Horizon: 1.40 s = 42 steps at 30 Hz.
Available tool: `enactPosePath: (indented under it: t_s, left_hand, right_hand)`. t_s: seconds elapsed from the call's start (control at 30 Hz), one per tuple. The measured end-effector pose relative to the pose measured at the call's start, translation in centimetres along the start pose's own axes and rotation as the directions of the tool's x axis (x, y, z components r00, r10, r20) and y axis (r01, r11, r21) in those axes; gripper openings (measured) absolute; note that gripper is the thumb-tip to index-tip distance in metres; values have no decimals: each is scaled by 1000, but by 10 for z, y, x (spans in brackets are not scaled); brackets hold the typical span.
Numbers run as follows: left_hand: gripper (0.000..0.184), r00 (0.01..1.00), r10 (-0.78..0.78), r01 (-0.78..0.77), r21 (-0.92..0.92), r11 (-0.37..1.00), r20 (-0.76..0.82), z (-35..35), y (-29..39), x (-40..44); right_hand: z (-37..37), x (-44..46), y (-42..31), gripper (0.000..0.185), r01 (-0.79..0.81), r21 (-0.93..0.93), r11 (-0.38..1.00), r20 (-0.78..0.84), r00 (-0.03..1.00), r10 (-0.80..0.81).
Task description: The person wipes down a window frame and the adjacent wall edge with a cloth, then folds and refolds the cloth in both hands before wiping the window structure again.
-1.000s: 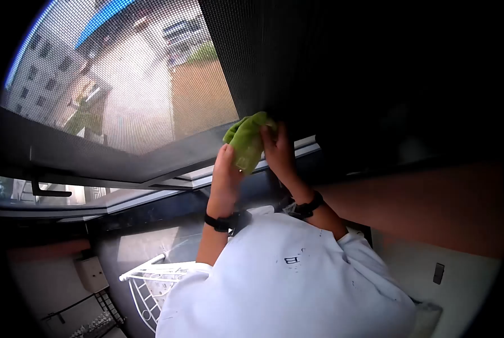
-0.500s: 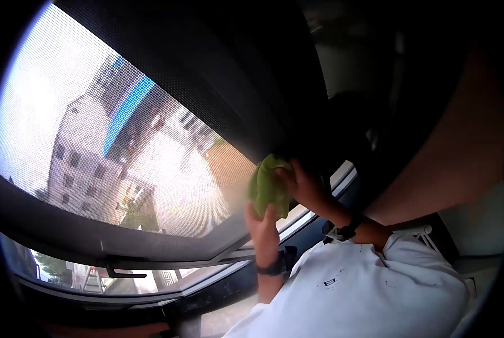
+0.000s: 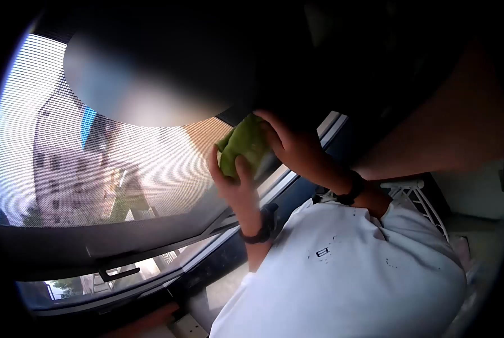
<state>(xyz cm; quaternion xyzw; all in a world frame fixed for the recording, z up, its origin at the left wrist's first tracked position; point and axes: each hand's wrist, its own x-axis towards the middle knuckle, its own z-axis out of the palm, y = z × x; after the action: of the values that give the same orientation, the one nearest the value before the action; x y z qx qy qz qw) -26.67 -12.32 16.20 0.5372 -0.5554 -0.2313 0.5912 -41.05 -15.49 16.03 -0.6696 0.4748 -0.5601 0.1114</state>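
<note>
A green cloth (image 3: 245,145) is bunched up between both hands in front of the dark window frame, close to the mesh screen (image 3: 161,169). From the lower left, my left hand (image 3: 236,181) grips it, with the thumb and fingers on the near side of the folds. My right hand (image 3: 283,142) closes on the cloth's right edge, and its fingertips are partly hidden behind it. Each wrist wears a dark band. The window handle (image 3: 119,274) sits on the frame below the screen.
A large blurred round shape (image 3: 150,84) covers part of the screen at the upper left. Buildings (image 3: 66,180) show through the mesh. A white metal rack (image 3: 418,197) stands at the right, beside my white shirt (image 3: 342,270).
Both hands have moved up and left in view with the cloth, which is now tilted and more compactly folded. The view has shifted, and the blurred round shape has appeared.
</note>
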Motion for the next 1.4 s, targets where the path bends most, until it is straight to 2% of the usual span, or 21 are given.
enactPosePath:
  t_s: [0.1, 0.13, 0.17, 0.27, 0.3, 0.47, 0.53, 0.63, 0.67, 0.73, 0.8, 0.87, 0.93, 0.97, 1.03, 1.07, 1.17, 1.23, 1.3, 1.33, 1.4]
  left_hand:
    - [47, 998, -42, 45, -79, 996, 46, -1, 2, 2]
    - [43, 999, 33, -33, -8, 999, -4, 0, -5, 3]
    - [43, 1000, 9, -9, -3, 1000, -25, 1, -9, 1]
    - [35, 980, 156, -142, 119, 983, -120, 7, -22, -1]
    - [33, 986, 113, -101, 103, 990, -122, 6, -22, -3]
    - [28, 950, 291, -258, 244, 935, -114, -2, -25, 4]
    - [26, 954, 274, -241, 234, 942, -119, 1, -31, 1]
    - [23, 953, 278, -249, 208, 946, -119, 6, -43, -2]
    - [24, 964, 254, -228, 241, 943, -81, 5, -55, -5]
    - [24, 973, 217, -188, 269, 945, -80, 8, -69, -11]
    - [24, 998, 56, -63, 242, 968, 34, 4, -75, -17]
    - [24, 999, -23, 14, 216, 976, 39, -1, -81, -20]
    - [29, 989, -114, 100, 136, 986, 97, -8, -76, -13]
    - [29, 993, -108, 102, 130, 986, 42, -10, -69, -8]
    - [42, 989, 146, -143, -128, 981, 13, -17, -48, -7]
    - [52, 972, 233, -230, -94, 969, 23, -23, -35, -3]
    - [54, 955, 292, -295, -68, 953, -58, -35, -11, 8]
    - [51, 951, 280, -292, -80, 953, -132, -33, -3, 13]
    - [47, 991, 32, -52, -150, 987, -132, -33, 4, 17]
    - [44, 990, -12, -4, -117, 993, -139, -34, 5, 21]
    - [44, 989, -42, 25, -121, 992, -142, -28, -3, 19]
  right_hand:
    - [14, -9, 14, 29, 28, -46, 999, 28, 999, -27]
    - [15, -9, 13, 27, -13, -83, 996, 44, 999, 17]
    - [17, -9, 9, 26, -53, -115, 992, 61, 996, 60]
    - [26, -3, 12, 23, 53, -95, 994, -12, 998, -54]
    - [28, -4, 13, 23, 91, -117, 989, -45, 994, -97]
    - [35, -6, 8, 22, 92, -149, 985, -16, 995, -95]
    - [38, -11, 14, 23, 160, -214, 964, -59, 983, -176]
    - [38, -18, 25, 24, 115, -161, 980, -13, 993, -118]
    - [39, -22, 28, 24, 129, -164, 978, -5, 991, -132]
    - [40, -36, 36, 23, 36, -246, 969, 85, 996, -15]
    - [52, -53, 55, 22, 16, -248, 969, 128, 992, 16]
    - [52, -54, 58, 22, 9, -247, 969, 179, 983, 36]
    - [47, -49, 43, 23, -240, -65, 969, 201, 948, 249]
    - [48, -45, 41, 27, -271, 37, 962, 184, 948, 260]
    - [33, -30, 18, 35, -162, 115, 980, 163, 976, 142]
    - [30, -17, 6, 45, -96, 190, 977, 203, 977, 57]
    - [26, 7, -23, 51, 64, 225, 972, 227, 967, -116]
    - [29, 13, -32, 51, 73, 263, 962, 237, 962, -137]
    - [36, 18, -37, 48, 133, 83, 988, 222, 964, -148]
    - [41, 20, -37, 44, 86, 95, 992, 220, 970, -105]
    - [42, 23, -30, 39, 130, 97, 987, 202, 968, -147]
